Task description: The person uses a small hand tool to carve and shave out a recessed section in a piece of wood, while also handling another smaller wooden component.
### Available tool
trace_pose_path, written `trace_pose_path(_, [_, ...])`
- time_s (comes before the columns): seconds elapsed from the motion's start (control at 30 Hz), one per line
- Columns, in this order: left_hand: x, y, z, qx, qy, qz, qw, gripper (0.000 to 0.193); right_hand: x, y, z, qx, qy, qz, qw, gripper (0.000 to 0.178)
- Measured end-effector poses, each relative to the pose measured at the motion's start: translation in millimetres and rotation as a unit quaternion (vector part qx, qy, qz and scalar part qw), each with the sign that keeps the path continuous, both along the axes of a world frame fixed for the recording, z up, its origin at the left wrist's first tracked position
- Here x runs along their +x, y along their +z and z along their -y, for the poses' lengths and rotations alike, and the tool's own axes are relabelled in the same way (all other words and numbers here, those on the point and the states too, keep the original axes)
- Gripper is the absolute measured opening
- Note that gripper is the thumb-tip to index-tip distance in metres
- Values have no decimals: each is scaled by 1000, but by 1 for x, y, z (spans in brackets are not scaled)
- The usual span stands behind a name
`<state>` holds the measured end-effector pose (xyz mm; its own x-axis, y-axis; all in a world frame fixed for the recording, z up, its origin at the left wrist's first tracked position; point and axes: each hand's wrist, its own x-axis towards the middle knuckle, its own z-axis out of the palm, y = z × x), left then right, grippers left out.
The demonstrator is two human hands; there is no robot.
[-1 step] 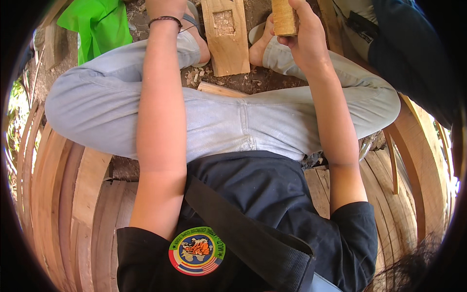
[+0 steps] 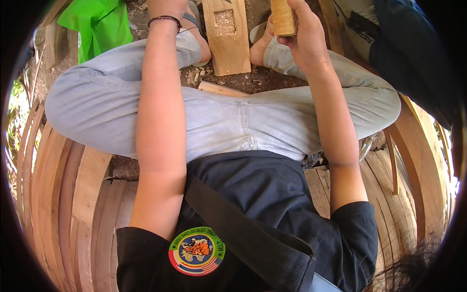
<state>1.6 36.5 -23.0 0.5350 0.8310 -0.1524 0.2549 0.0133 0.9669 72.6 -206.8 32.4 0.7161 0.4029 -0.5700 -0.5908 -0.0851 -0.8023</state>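
My right hand (image 2: 310, 43) is closed around a yellowish, squared wooden block (image 2: 284, 18) at the top of the view, its upper end cut off by the picture edge. Between my feet lies a wooden board (image 2: 234, 57) with a roughly square recess chiselled into its face. At the upper left, my left hand (image 2: 168, 7) reaches past the frame, with a dark cord bracelet (image 2: 165, 18) on its wrist. Its fingers are out of sight, so what they touch is hidden. The board is just right of that hand.
A bright green cloth or bag (image 2: 99, 24) is by my left knee. Wood chips (image 2: 197, 74) and a loose wood strip (image 2: 221, 89) lie before my crossed legs. Planks (image 2: 90, 185) line the left; more timber (image 2: 413, 155) rises on the right. Dark blue fabric (image 2: 411, 48) fills the upper right.
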Motion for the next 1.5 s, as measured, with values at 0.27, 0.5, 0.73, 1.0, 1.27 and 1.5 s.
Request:
trace_pose_path(0.27, [-8,-23,30,112,-162,-266,944,35,-9,7,-9,-13,62,48,997,38])
trace_pose_path(0.5, [-5,-20,40,118,-177,-250,945,51,-12,11,-13,-5,74,56,996,40])
trace_pose_path(0.73, [6,-12,52,200,-199,-271,920,55,-12,7,-12,-30,73,50,996,40])
trace_pose_path(1.0, [7,-15,43,195,-128,-301,925,51,-13,-1,-11,-4,73,54,996,41])
trace_pose_path(1.27, [4,-19,47,230,-105,-281,926,57,-15,-4,-13,-5,85,42,996,43])
trace_pose_path(1.5, [5,-20,47,224,-103,-284,927,57,-18,-4,-14,8,91,33,995,43])
